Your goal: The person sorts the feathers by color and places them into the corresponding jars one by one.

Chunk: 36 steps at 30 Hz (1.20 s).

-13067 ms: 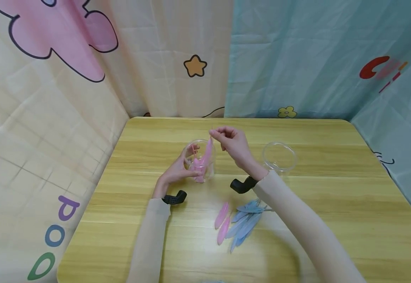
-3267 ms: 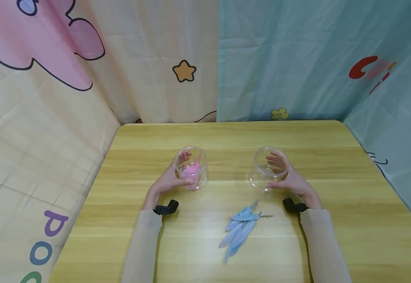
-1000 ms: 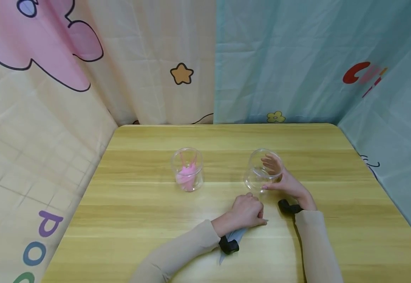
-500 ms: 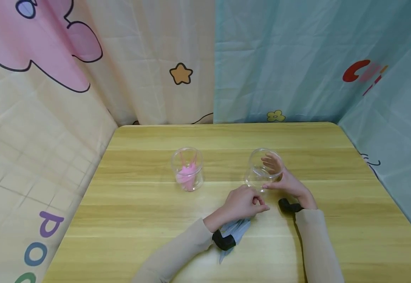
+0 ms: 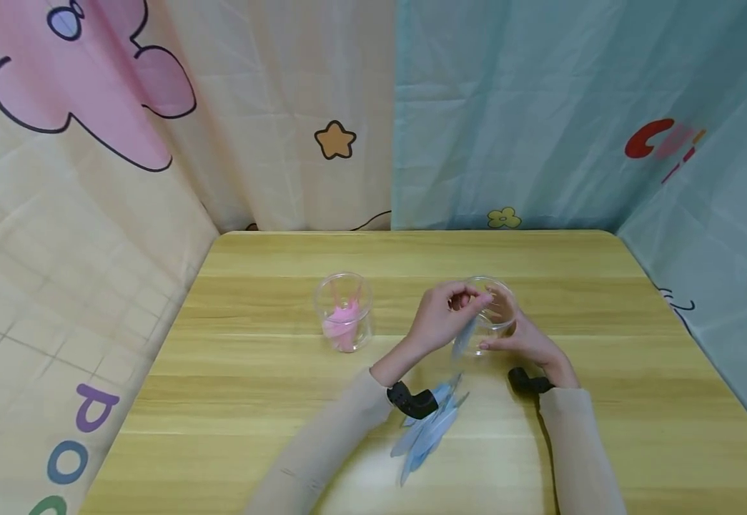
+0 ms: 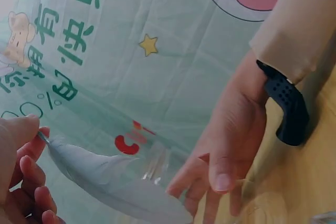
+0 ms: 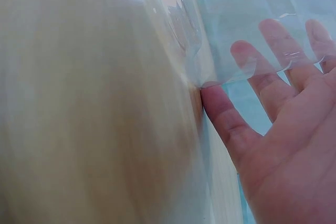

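Note:
My left hand (image 5: 440, 318) pinches a pale blue feather (image 6: 110, 179) by its quill between thumb and fingertips. In the head view this feather hangs vane down in front of the clear plastic cup on the right (image 5: 492, 327). My right hand (image 5: 530, 340) holds that cup around its right side, thumb in front and fingers behind, seen through the clear wall in the right wrist view. On the table nearer me lies a loose pile of blue feathers (image 5: 427, 433), partly under my left wrist. Pink feathers (image 5: 343, 322) stand in a second clear cup (image 5: 363, 332) to the left.
The wooden table (image 5: 251, 357) carries both cups and the feather pile. Patterned curtains (image 5: 283, 107) hang behind the table and at its sides. Each wrist wears a black camera (image 5: 414, 402).
Earlier, pink feathers went into the left cup, held by my left hand. That hand then let go, reached the blue pile, and has risen with one feather to the right cup, which my right hand took hold of.

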Each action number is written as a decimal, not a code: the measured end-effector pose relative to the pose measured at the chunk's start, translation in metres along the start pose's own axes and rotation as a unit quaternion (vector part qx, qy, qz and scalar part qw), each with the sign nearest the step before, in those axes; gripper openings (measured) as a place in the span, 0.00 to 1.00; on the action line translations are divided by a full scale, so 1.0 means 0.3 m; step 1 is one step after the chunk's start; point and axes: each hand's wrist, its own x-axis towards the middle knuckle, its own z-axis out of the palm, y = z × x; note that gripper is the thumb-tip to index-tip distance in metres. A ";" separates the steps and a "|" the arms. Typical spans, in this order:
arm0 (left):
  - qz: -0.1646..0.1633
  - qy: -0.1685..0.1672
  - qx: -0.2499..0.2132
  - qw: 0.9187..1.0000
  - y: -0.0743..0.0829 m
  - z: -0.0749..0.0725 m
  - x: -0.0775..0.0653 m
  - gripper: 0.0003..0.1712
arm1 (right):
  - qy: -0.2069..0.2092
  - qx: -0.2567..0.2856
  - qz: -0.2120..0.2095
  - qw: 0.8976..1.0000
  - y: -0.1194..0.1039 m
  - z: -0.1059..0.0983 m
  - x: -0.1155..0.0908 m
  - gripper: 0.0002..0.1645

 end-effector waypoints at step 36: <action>-0.029 0.137 0.030 0.990 -0.136 0.015 -0.009 0.11 | -0.005 0.000 -0.013 1.000 0.012 -0.007 0.003 0.62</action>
